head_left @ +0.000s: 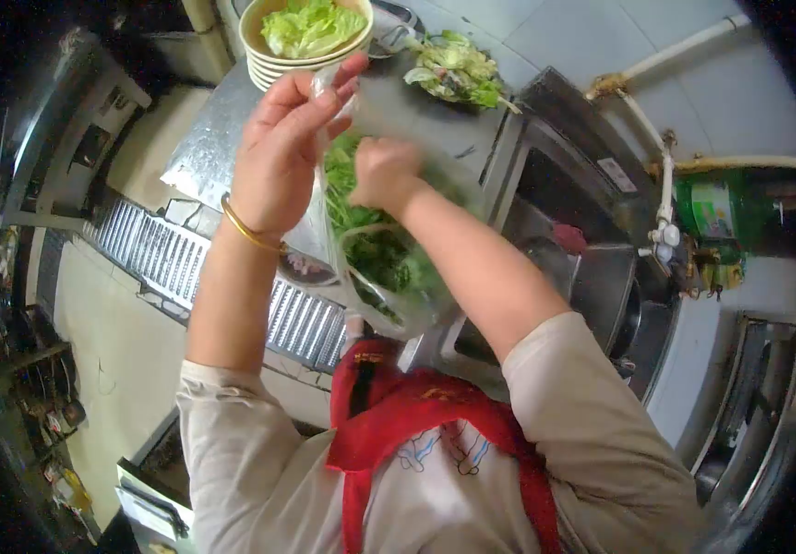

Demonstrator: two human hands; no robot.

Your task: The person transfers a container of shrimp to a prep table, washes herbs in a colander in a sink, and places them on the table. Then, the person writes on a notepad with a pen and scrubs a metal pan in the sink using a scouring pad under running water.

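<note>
The left hand (278, 148) is raised at the near edge of the bench (209, 134), its grip closed between thumb and fingers on the gathered top of a clear plastic bag (396, 319). A gold bangle (248, 231) circles that wrist. The bag hangs down in front of the body, between the forearms, with leafy green herbs (375, 251) inside, bunched and showing through the film.

The right hand (387, 174) is at the upper part of the herbs, just right of the left hand. It is blurred, with its back to the view, so I cannot tell how far its grip is closed or whether it has hold of any stems.

On the far part of the bench, beyond the left hand, stands a stack of pale bowls (264, 76), the top one holding lettuce leaves (310, 30). To the right of the stack lies a heap of loose leaves (458, 69). Farther right is a metal sink (545, 194) with a dark red item (568, 237) in it, and a green plastic bottle (730, 217) beyond. On the near left, a ribbed metal grate (153, 258) crosses the floor.
</note>
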